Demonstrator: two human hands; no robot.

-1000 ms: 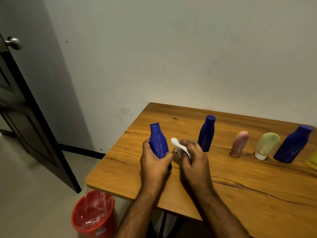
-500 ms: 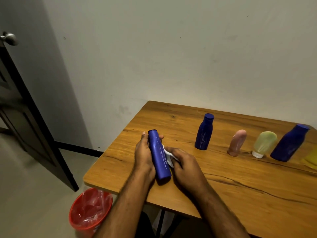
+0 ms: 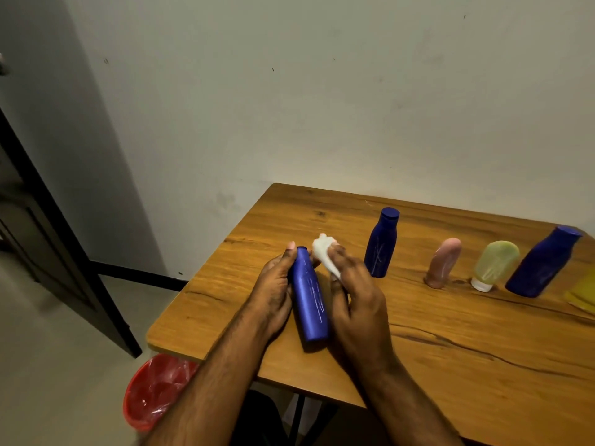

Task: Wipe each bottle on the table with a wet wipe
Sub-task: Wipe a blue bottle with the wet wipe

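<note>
1. Head view, looking down at a wooden tabletop [image 3: 450,333] set against a pale wall [image 3: 322,91].
2. The left hand [image 3: 273,291] grasps a blue bottle [image 3: 310,300] near the front left part of the tabletop. The bottle is tilted far over, its neck pointing away from the person and its base toward them. The left thumb tip rests by the neck, and the other left fingers curl around the far side of the body, mostly hidden.
3. The right hand [image 3: 357,300] is just right of that bottle. Its fingers [image 3: 341,255] pinch a crumpled white wet wipe [image 3: 325,252], which sits beside the bottle's neck; whether wipe and bottle touch cannot be told.
4. Further back, a second blue bottle [image 3: 381,243] stands upright with its cap on.
5. To its right, in a row, stand a pink tube [image 3: 442,262], a pale green tube [image 3: 494,263] resting on its white cap, and a third blue bottle [image 3: 544,260].
6. A yellow object [image 3: 582,292] lies at the right edge, cut off by the frame.
7. On the floor below the left corner of the tabletop sits a red bin [image 3: 157,391] lined with clear plastic.
8. A dark door [image 3: 48,236] stands at the far left.
</note>
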